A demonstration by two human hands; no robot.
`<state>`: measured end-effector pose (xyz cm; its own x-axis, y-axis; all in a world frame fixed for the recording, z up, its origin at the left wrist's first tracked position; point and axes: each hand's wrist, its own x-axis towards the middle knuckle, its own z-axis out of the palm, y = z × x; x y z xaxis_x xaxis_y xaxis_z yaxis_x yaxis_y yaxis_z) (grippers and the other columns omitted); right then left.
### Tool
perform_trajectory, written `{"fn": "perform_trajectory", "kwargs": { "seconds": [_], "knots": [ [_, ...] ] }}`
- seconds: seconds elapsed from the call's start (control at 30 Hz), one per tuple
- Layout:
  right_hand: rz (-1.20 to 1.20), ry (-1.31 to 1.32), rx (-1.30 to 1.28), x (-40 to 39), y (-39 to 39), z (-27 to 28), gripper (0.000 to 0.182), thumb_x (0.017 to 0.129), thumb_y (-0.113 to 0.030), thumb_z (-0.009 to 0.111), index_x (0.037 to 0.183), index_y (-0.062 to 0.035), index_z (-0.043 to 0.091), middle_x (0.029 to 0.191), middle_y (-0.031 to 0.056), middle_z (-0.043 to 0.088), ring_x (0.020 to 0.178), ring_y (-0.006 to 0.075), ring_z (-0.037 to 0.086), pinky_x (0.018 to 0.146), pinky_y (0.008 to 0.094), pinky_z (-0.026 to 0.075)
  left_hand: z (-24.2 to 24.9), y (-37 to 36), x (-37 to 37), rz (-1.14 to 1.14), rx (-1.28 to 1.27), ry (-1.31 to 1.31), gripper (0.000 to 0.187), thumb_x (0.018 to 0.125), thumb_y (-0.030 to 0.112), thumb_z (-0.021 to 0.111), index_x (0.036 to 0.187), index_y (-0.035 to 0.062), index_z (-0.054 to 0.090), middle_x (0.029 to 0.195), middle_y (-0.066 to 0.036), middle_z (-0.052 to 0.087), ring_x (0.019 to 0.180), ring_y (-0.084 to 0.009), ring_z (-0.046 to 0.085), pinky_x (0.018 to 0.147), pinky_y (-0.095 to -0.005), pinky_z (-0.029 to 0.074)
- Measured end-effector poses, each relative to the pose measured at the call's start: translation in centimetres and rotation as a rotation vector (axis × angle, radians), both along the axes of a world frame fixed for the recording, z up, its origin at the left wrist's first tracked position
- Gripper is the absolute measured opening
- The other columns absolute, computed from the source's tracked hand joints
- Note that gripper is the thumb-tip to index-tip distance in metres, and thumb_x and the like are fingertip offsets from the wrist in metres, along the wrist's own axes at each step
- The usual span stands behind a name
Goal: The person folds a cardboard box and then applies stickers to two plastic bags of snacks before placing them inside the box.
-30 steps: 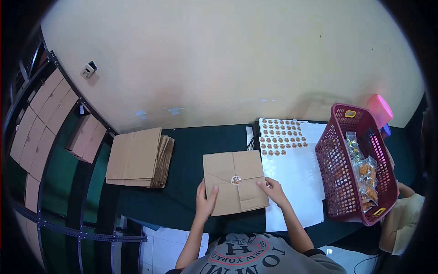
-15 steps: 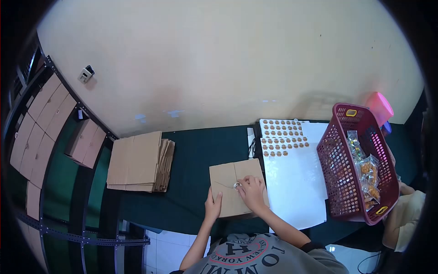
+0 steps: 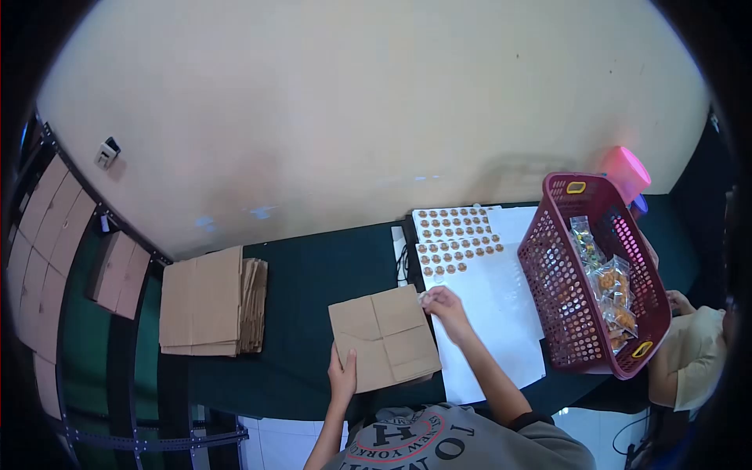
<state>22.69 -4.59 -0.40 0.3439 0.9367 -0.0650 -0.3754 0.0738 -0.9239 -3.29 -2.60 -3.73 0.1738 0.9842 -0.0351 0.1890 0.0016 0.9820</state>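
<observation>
A brown cardboard box (image 3: 384, 337) with a creased flap line across its top lies in front of me, slightly turned. My left hand (image 3: 342, 374) grips its left edge, thumb on top and the other fingers partly hidden against the side. Just off the box's upper right corner, my right hand (image 3: 446, 312) pinches a small whitish round sticker (image 3: 424, 299), its print too small to read. Beyond that hand lie sheets of round orange-brown stickers (image 3: 458, 227) on a white board (image 3: 486, 329).
A stack of flattened cardboard boxes (image 3: 204, 301) stands on the left of the green table (image 3: 298, 274). At right, a maroon basket (image 3: 540, 258) holds clear snack packets (image 3: 615, 286). Another person's sleeve (image 3: 689, 360) is beside it. Boxes fill a rack (image 3: 59, 227) at far left.
My right hand has lifted from the box's middle to its upper right corner, carrying the sticker. The box has turned counterclockwise, my left hand still on it. The view has shifted right.
</observation>
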Motion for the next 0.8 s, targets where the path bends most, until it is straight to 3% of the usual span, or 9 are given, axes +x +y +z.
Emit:
{"fn": "perform_trajectory", "kwargs": {
  "seconds": [0.2,0.27,0.43,0.5,0.57,0.67,0.7,0.77,0.8],
  "knots": [
    [-0.238,-0.402,-0.327,12.1,1.6,-11.5,0.026,0.072,-0.009,0.065,0.093,-0.0021,0.050,0.074,0.0057,0.060,0.072,0.0123,0.058,0.064,0.0249,0.045,0.0,0.1,0.2,0.009,-0.023,-0.027,0.044,0.086,0.016,0.050,0.123,-0.0043,0.036,0.111,-0.016,0.054,0.102,-0.0187,0.051,0.086,-0.0285,0.039],
    [-0.334,-0.805,-0.631,14.7,1.4,-16.1,0.035,0.069,-0.017,0.068,0.096,-0.0038,0.049,0.076,0.0107,0.061,0.070,0.0209,0.060,0.064,0.0315,0.047,-0.2,0.2,0.2,0.007,-0.016,-0.042,0.045,0.086,0.016,0.051,0.123,-0.0043,0.037,0.111,-0.016,0.054,0.102,-0.0189,0.051,0.087,-0.0288,0.039],
    [-0.202,-1.161,-0.875,13.4,0.7,-14.6,0.037,0.069,-0.019,0.066,0.096,-0.0041,0.046,0.083,0.0141,0.059,0.080,0.0296,0.059,0.066,0.0392,0.048,0.5,0.3,0.4,0.036,-0.036,-0.012,0.045,0.086,0.017,0.052,0.123,-0.0042,0.037,0.112,-0.016,0.053,0.102,-0.0198,0.051,0.087,-0.0301,0.039],
    [-0.362,-1.370,-0.930,12.1,0.9,-14.1,0.036,0.068,-0.017,0.066,0.095,-0.0035,0.046,0.091,0.0153,0.053,0.085,0.0319,0.055,0.067,0.0416,0.048,0.1,0.4,0.7,0.053,-0.043,-0.016,0.045,0.085,0.017,0.052,0.123,-0.0042,0.037,0.112,-0.016,0.053,0.103,-0.0200,0.051,0.087,-0.0301,0.039],
    [-0.374,-1.271,-0.942,11.9,0.5,-14.4,0.035,0.068,-0.015,0.065,0.095,-0.0029,0.045,0.094,0.0158,0.048,0.086,0.0330,0.052,0.068,0.0420,0.046,-0.1,0.1,0.4,0.064,-0.055,-0.015,0.046,0.085,0.017,0.052,0.123,-0.0041,0.037,0.112,-0.016,0.053,0.103,-0.0202,0.051,0.088,-0.0300,0.039],
    [-0.533,-1.251,-0.628,10.3,-0.8,-13.6,0.031,0.070,-0.016,0.063,0.093,-0.0030,0.045,0.087,0.0152,0.048,0.082,0.0302,0.052,0.069,0.0389,0.044,0.1,0.2,0.4,0.078,-0.082,-0.014,0.047,0.085,0.018,0.054,0.123,-0.0032,0.037,0.114,-0.016,0.051,0.106,-0.0198,0.048,0.090,-0.0299,0.036],
    [-0.522,-1.255,-0.622,9.4,-1.3,-13.3,0.031,0.070,-0.016,0.063,0.093,-0.0030,0.045,0.087,0.0152,0.048,0.082,0.0302,0.052,0.069,0.0389,0.044,-0.1,0.3,0.3,0.072,-0.169,-0.052,0.048,0.086,0.027,0.050,0.123,-0.0015,0.037,0.116,-0.015,0.050,0.109,-0.0198,0.046,0.092,-0.0303,0.035],
    [-0.421,-1.104,-0.369,7.0,-1.7,-12.3,0.032,0.075,-0.022,0.063,0.094,-0.0025,0.047,0.081,0.0123,0.051,0.077,0.0250,0.053,0.066,0.0341,0.044,-0.1,0.9,-0.2,0.079,-0.256,-0.089,0.051,0.088,0.036,0.047,0.124,0.0001,0.037,0.118,-0.015,0.048,0.111,-0.0198,0.044,0.094,-0.0308,0.033],
    [-0.238,-0.725,-0.457,5.3,-1.9,-10.5,0.032,0.079,-0.028,0.059,0.095,-0.0026,0.047,0.081,0.0096,0.052,0.075,0.0206,0.053,0.065,0.0324,0.044,0.5,1.8,-0.6,0.027,-0.478,-0.300,0.058,0.087,0.046,0.038,0.124,0.0013,0.038,0.119,-0.013,0.048,0.111,-0.0201,0.044,0.094,-0.0316,0.033]
  ]
}}
